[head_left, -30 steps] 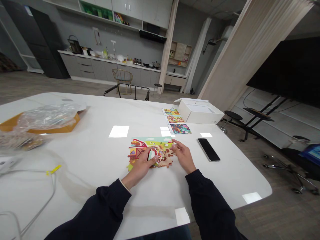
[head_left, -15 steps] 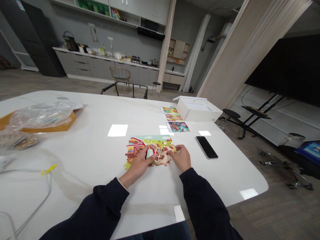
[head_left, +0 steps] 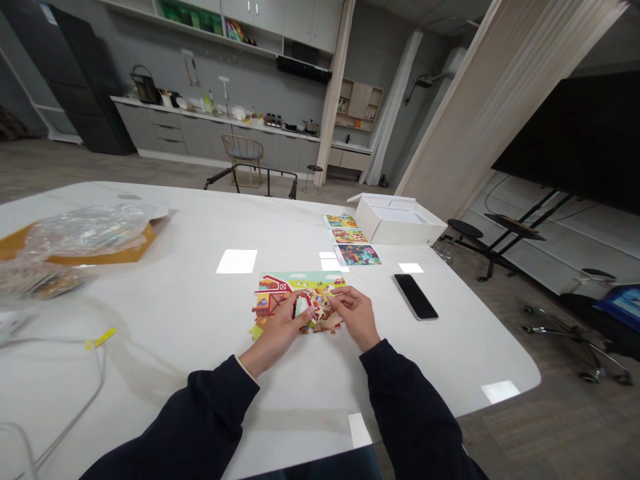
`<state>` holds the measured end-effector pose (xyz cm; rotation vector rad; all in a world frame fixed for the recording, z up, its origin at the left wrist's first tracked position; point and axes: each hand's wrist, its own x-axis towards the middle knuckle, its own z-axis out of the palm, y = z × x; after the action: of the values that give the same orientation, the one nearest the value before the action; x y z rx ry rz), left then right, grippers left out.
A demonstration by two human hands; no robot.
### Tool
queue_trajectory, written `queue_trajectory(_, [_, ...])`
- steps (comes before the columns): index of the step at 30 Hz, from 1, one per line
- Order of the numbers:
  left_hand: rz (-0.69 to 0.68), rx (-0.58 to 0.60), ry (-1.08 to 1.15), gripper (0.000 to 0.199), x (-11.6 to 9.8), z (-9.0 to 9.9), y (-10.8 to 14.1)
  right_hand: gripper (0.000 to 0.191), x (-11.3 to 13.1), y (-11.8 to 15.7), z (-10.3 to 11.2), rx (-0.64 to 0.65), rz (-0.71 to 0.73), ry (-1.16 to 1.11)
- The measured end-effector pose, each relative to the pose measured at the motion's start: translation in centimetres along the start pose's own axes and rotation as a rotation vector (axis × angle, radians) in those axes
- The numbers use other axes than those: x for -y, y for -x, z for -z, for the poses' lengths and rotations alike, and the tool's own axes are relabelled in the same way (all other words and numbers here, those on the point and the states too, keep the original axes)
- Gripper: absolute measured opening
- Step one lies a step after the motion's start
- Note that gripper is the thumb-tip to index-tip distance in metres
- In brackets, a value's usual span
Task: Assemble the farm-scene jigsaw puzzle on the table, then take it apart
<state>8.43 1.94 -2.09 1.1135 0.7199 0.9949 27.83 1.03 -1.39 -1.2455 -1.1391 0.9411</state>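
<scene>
A partly joined jigsaw puzzle [head_left: 269, 285] with a red barn, green hills and sky lies flat on the white table [head_left: 190, 300]. Over its lower middle, my left hand [head_left: 278, 332] is closed around several loose puzzle pieces [head_left: 303, 305], one showing red and white. My right hand [head_left: 359, 319] pinches a puzzle piece [head_left: 331, 297] beside that bunch, thumb and forefinger together. Both hands cover part of the picture, so the joins beneath them are hidden. Brown and cream patches show at the puzzle's lower right.
A black phone [head_left: 416, 296] lies to the right. Behind the puzzle are a sheet of small colour pictures [head_left: 356, 254] and an open white box [head_left: 395, 230]. Clear plastic wrapping [head_left: 90, 230] over orange card sits at left, near a white cable [head_left: 103, 367] with a yellow tag.
My right hand has drawn in from the puzzle's right edge toward the pieces in my left hand, now pinching a piece there. My left hand has stayed nearly still.
</scene>
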Motion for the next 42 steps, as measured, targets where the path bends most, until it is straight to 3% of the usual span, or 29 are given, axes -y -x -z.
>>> queue_trajectory(3, [0.038, -0.017, 0.024, 0.054, -0.1, 0.1, -0.2, 0.04, -0.3, -0.4, -0.1, -0.016, 0.02, 0.12])
queue_trajectory(7, [0.071, -0.087, -0.016, 0.059, -0.2, 0.4, -0.2, 0.039, -0.8, -2.3, 0.9, -0.233, 0.115, 0.729])
queue_trajectory(9, [0.07, -0.106, -0.038, 0.062, -0.2, 0.4, -0.2, 0.04, -1.0, -3.3, 0.8, -0.257, 0.093, 1.018])
queue_trajectory(11, [0.056, -0.112, -0.036, 0.06, -0.1, 0.5, -0.2, 0.042, -1.1, -3.9, 0.3, -0.244, 0.036, 1.145])
queue_trajectory(15, [0.039, -0.103, 0.001, 0.058, 0.2, 0.7, -0.2, 0.046, -1.6, -4.6, -0.6, -0.291, -0.093, 1.107])
queue_trajectory(19, [0.036, -0.117, -0.004, 0.056, 0.4, 0.8, -0.2, 0.047, -2.4, -5.2, -0.3, -0.345, -0.103, 0.952])
queue_trajectory(25, [0.029, -0.118, 0.044, 0.054, 0.3, 0.8, -0.2, 0.035, -1.8, -5.9, 1.3, -0.468, -0.027, 0.325])
queue_trajectory(27, [0.03, -0.097, 0.074, 0.052, 0.0, 0.5, -0.2, 0.042, -1.0, -5.4, 0.8, -0.386, 0.023, 0.144])
queue_trajectory(31, [0.02, -0.063, 0.127, 0.049, -0.5, 0.1, -0.1, 0.043, 0.3, -3.7, -1.9, -0.027, 0.0, 0.011])
queue_trajectory(34, [0.002, -0.118, 0.103, 0.05, -0.5, 0.2, -0.2, 0.038, 0.4, -3.4, -3.1, 0.068, 0.069, 0.028])
queue_trajectory(36, [0.0, -0.171, 0.077, 0.052, -0.4, 0.4, -0.3, 0.037, -0.1, -4.0, -2.6, 0.009, 0.166, 0.144])
queue_trajectory(39, [0.016, -0.191, 0.049, 0.054, -0.4, 0.6, -0.4, 0.035, -1.4, -5.8, -0.7, -0.136, 0.273, 0.552])
queue_trajectory(42, [0.033, -0.172, 0.022, 0.054, -0.3, 0.8, -0.3, 0.039, -2.9, -7.6, 0.8, -0.103, 0.251, 0.898])
